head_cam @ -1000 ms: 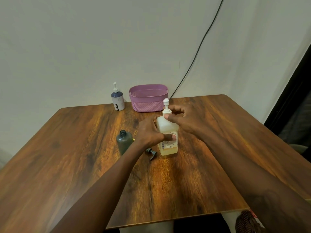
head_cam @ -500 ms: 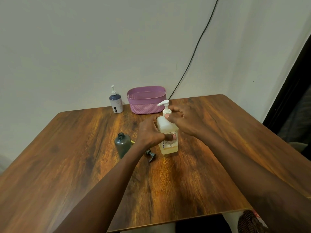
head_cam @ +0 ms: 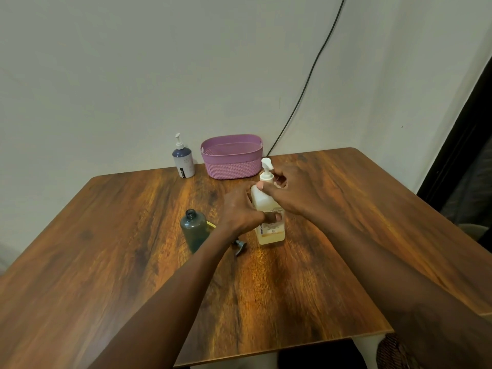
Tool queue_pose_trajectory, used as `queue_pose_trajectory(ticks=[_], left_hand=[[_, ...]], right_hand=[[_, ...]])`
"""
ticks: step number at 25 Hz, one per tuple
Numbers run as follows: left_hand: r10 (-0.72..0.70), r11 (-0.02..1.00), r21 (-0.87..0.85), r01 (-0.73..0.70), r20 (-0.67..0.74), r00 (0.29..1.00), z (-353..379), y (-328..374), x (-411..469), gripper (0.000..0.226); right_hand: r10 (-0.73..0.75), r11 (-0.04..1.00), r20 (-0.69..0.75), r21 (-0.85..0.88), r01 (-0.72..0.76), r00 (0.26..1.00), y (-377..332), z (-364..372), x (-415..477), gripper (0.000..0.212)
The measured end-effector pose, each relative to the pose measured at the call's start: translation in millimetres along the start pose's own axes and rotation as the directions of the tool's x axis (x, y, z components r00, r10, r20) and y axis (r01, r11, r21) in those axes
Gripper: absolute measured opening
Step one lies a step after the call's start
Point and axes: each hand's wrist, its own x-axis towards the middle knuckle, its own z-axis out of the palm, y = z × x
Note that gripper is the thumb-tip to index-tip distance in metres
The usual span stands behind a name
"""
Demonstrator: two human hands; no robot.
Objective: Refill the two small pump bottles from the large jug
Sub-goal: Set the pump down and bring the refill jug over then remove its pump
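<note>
A large translucent jug (head_cam: 271, 230) of yellowish liquid with a white pump stands mid-table. My left hand (head_cam: 241, 213) grips its body from the left. My right hand (head_cam: 290, 191) is closed around the collar of the white pump head (head_cam: 266, 166). A small dark grey bottle (head_cam: 194, 231) stands open, without a pump, left of my left wrist. Its dark pump (head_cam: 239, 246) lies on the table just in front of the jug, partly hidden by my forearm. A second small bottle (head_cam: 183, 162), white and navy with a white pump, stands at the far edge.
A purple plastic basket (head_cam: 231, 158) sits by the wall at the back of the wooden table (head_cam: 106, 262). A black cable (head_cam: 306, 83) runs down the wall behind it. Something small and yellow (head_cam: 211, 224) peeks out beside the grey bottle.
The white pump nozzle has turned: it pointed left half a second ago and now points away. My right hand has shifted round the collar. The jug has stayed in place.
</note>
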Motion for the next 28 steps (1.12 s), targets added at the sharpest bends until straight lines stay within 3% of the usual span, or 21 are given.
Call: queue_pose_trajectory(ticks=[2,4,6,8,10,14,20,28], left_hand=[[-0.028,1.000,-0.004,0.027,-0.004,1.000,-0.2,-3.0,2.2,0.088],[-0.028,1.000,0.005,0.029,-0.013,1.000,0.4,-4.9,3.9,0.089],[-0.015,1.000,0.006,0.015,-0.016,1.000,1.7,-4.1,3.3,0.085],[-0.010,1.000,0.019,0.010,-0.005,1.000,4.0,-3.1,3.1,0.082],[-0.020,0.999,0.036,0.019,0.007,1.000,6.7,-3.1,4.1,0.082],[-0.058,0.998,0.039,0.057,0.018,0.998,10.2,-6.4,7.1,0.086],[-0.132,0.991,0.040,0.131,0.040,0.990,14.2,-13.8,9.4,0.086],[-0.221,0.975,0.025,0.220,0.053,0.974,17.1,-17.2,14.5,0.086]], right_hand=[[0.047,0.973,0.133,0.216,-0.075,0.990,1.6,-6.7,-0.2,0.049],[0.043,0.944,0.208,0.313,-0.108,0.977,3.1,-8.5,-0.6,0.057],[0.058,0.979,0.155,0.186,-0.087,0.986,2.1,-5.3,-2.3,0.062],[0.083,0.996,-0.046,-0.017,-0.084,0.996,3.8,1.4,-4.1,0.070],[0.081,0.989,-0.174,-0.106,-0.100,0.981,7.5,4.8,-3.5,0.061],[-0.012,0.999,-0.162,-0.039,0.006,0.987,8.0,3.7,-1.9,0.037],[-0.116,0.981,-0.105,0.147,0.130,0.988,-1.2,-9.1,4.1,0.040],[-0.158,0.915,-0.151,0.349,0.202,0.976,-4.0,-23.5,16.6,0.038]])
